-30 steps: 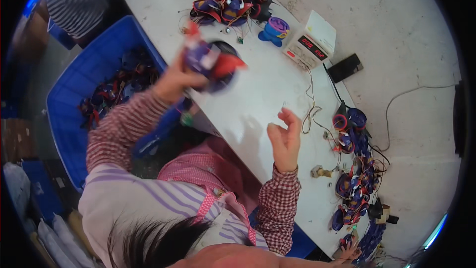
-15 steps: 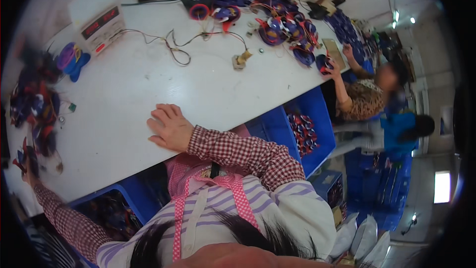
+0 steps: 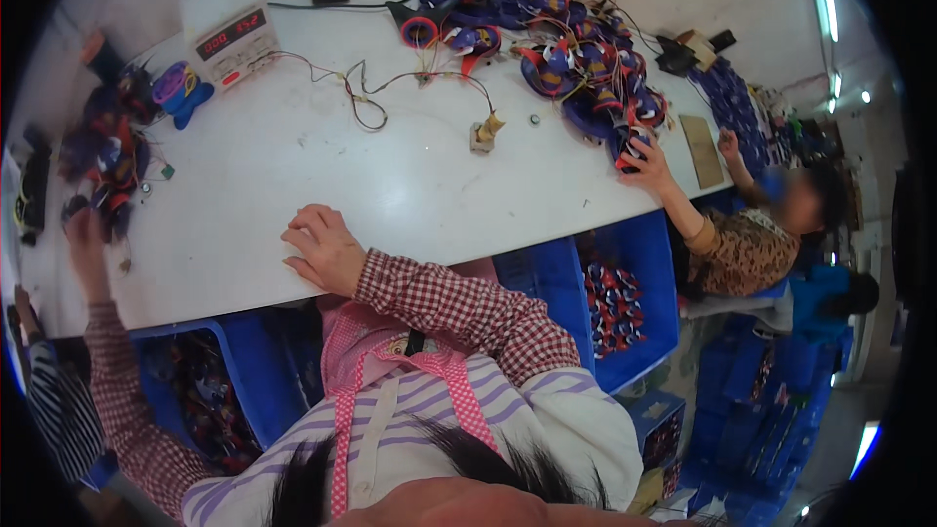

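My left hand (image 3: 88, 239) reaches to the near edge of a pile of purple and red plastic parts with wires (image 3: 115, 158) at the far left of the table. Its fingertips meet dark parts there, and blur hides whether they grip one. My right hand (image 3: 327, 249) rests on the white tabletop (image 3: 234, 205) in front of me, fingers apart and slightly bent, holding nothing. Close to the left pile lie a small green piece (image 3: 168, 172) and a small round metal piece (image 3: 146, 188).
A power supply with a red display (image 3: 232, 44) stands behind a blue-and-purple object (image 3: 181, 93). Its wires run to a small block (image 3: 483, 135). A larger heap of purple parts (image 3: 586, 59) lies at the back right, where a co-worker's hand (image 3: 652, 168) holds one. Blue bins (image 3: 634, 332) sit below the table edge.
My left hand has gone from the table's left end, where it held a purple-red part, forward to the pile. My right hand stays on the tabletop. The whole view has shifted slightly.
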`<state>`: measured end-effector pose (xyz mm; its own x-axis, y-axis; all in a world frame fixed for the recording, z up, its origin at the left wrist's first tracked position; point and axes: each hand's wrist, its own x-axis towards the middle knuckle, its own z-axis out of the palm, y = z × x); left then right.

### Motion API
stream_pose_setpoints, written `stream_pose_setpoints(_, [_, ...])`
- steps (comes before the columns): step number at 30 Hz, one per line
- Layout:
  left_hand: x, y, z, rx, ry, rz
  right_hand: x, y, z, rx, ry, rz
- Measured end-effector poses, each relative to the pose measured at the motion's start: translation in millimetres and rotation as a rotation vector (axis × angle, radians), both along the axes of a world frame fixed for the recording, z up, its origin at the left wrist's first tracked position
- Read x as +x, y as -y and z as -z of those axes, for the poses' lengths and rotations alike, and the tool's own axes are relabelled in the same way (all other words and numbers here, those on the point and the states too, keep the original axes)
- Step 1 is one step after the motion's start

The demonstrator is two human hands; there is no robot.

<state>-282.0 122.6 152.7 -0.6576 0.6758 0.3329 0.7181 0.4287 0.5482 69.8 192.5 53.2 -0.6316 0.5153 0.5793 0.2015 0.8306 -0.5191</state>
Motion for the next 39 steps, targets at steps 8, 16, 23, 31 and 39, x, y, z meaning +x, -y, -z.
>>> stream_pose_setpoints(8, [204.0, -205.1, -22.1, 0.033, 0.27, 0.83, 124.6, -66.8, -104.9, -0.086, -0.234, 0.01])
stream_pose_setpoints(16, [288.3, -435.4, 31.7, 0.02, 0.02, 0.755, 236.3, -206.9, -133.0, -0.19, 0.051, 0.358])
stream_pose_setpoints(23, [337.4, -498.3, 55.4, -0.029, -0.117, 0.642, 202.6, -358.7, -119.9, -0.505, 0.145, 0.475])
stream_pose_setpoints(31, [296.4, -511.0, 45.6, -0.025, -0.187, 0.727, 138.6, -409.9, -99.5, -0.197, 0.604, 0.238])
stream_pose_setpoints(39, [248.3, -469.5, 13.9, 0.156, 0.083, 0.574, 95.1, -420.7, -76.1, 0.165, 0.539, 0.189])
